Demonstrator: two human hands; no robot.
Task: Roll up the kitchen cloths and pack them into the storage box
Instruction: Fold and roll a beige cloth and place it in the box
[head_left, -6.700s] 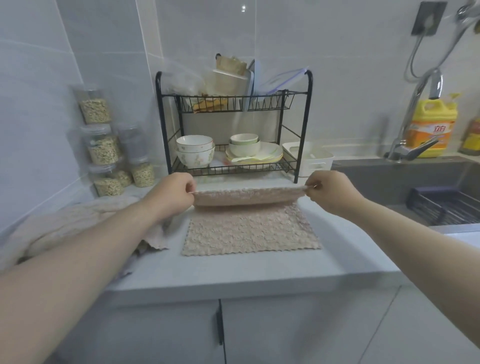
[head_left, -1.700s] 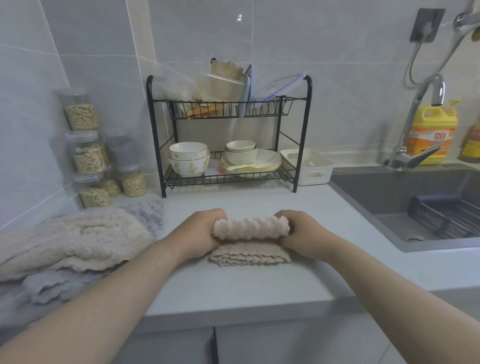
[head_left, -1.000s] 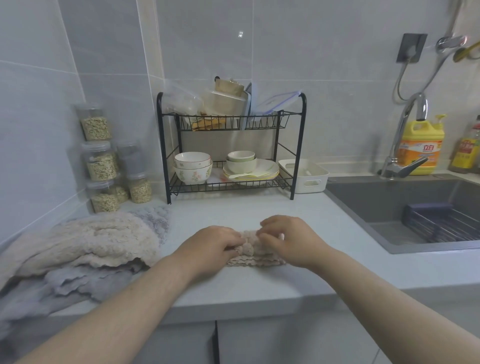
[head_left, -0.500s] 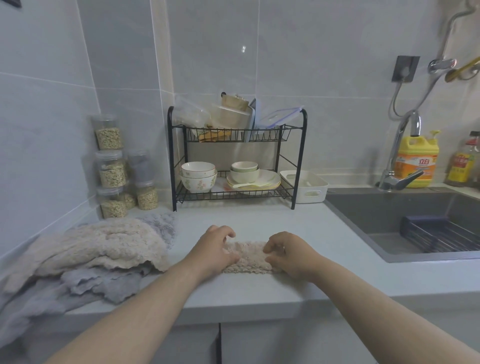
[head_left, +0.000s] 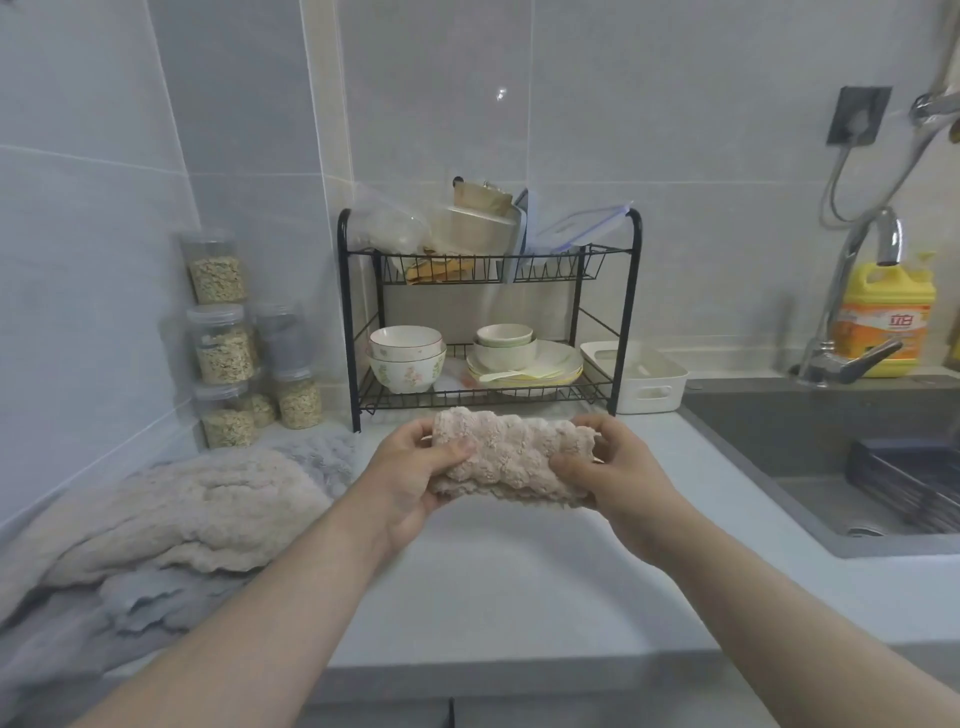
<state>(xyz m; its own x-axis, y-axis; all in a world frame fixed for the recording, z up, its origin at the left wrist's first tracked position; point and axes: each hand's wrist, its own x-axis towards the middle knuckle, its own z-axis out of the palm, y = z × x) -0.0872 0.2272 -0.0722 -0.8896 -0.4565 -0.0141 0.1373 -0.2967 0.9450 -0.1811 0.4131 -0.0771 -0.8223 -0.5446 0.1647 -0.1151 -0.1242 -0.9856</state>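
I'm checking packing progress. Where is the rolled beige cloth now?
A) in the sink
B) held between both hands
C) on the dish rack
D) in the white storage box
B: the left hand and right hand each grip one end of the rolled beige cloth above the counter, in front of the white storage box.

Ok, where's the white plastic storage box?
Head view, right of centre: the white plastic storage box sits on the grey counter between the black wire dish rack and the dark sink.
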